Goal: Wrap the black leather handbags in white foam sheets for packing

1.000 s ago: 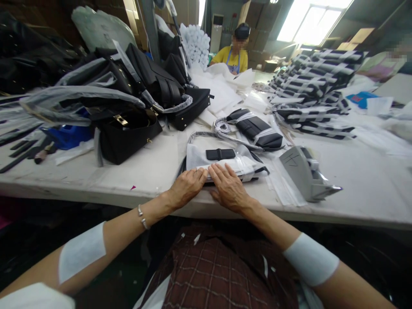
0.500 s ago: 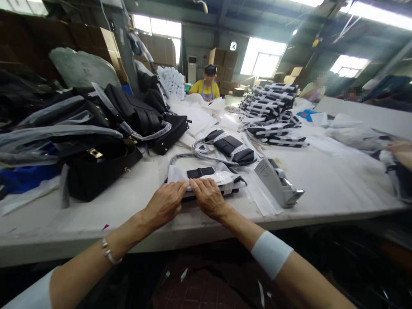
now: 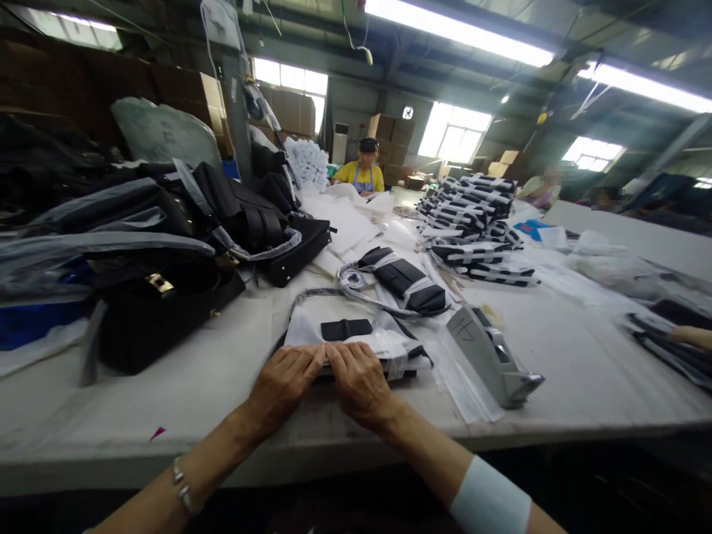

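Observation:
A black-and-white handbag (image 3: 410, 362) lies flat in front of me, partly covered by white tissue paper (image 3: 303, 326). On top of the paper shows a black strap tab (image 3: 345, 328). My left hand (image 3: 286, 382) and my right hand (image 3: 359, 386) meet at the bag's near edge. Both have curled fingers gripping the paper-covered edge, thumbs hidden beneath. Just beyond lies a small black pouch (image 3: 406, 278) bound with clear wrapping, its wrapped strap coiled (image 3: 352, 278) at its left. A grey tape dispenser (image 3: 481, 356) stands to the right of the bag.
Black handbags (image 3: 167, 304) with wrapped handles pile up on the left. A stack of black-and-white bags (image 3: 472, 215) stands farther back. Across the white table (image 3: 222, 415) sits a person in yellow (image 3: 361, 176). Another person's hand (image 3: 693, 336) reaches in at the right edge.
The view has tilted up, so the table sits lower in the picture. My hands keep their hold on the bag's near edge. At the right, the co-worker's hand and dark item have shifted.

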